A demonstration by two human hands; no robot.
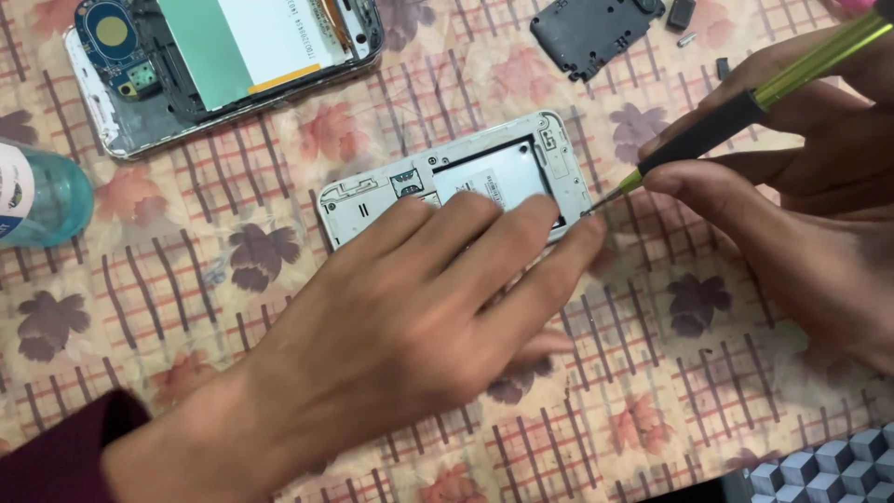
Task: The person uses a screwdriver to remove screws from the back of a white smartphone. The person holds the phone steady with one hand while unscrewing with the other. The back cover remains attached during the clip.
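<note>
A white phone (484, 163) lies back-up with its cover off, showing the battery bay. My left hand (410, 317) lies flat over its lower half, fingers spread and pressing it onto the cloth. My right hand (819, 186) grips a screwdriver (745, 102) with a green and black handle. Its thin metal tip touches the phone's right edge, just beside my left fingertips.
A second opened phone (214, 65) with exposed circuit board lies at the top left. A black plastic cover piece (596, 33) and small loose parts (684, 19) sit at the top right. A clear blue bottle (42, 200) lies at the left edge. A floral cloth (652, 391) covers the surface.
</note>
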